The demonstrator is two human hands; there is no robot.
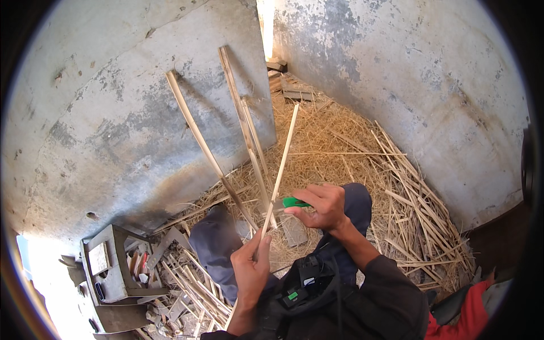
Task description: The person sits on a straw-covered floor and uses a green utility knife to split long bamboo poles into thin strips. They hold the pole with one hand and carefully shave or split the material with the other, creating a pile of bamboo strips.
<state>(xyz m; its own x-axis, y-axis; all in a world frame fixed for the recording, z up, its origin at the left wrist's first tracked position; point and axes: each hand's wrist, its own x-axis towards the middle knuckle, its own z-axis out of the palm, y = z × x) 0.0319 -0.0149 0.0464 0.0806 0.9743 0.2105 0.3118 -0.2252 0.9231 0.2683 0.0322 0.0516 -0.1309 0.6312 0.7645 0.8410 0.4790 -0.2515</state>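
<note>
A thin bamboo strip (280,164) is pinched by the left hand (252,266); a green-handled knife (293,202) is gripped in the right hand (323,207)

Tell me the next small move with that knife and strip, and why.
Probably push the green-handled knife a little further up the strip. The right hand holds its blade against the strip, the left hand grips the strip's lower end, and most of the strip above the blade remains.
</note>
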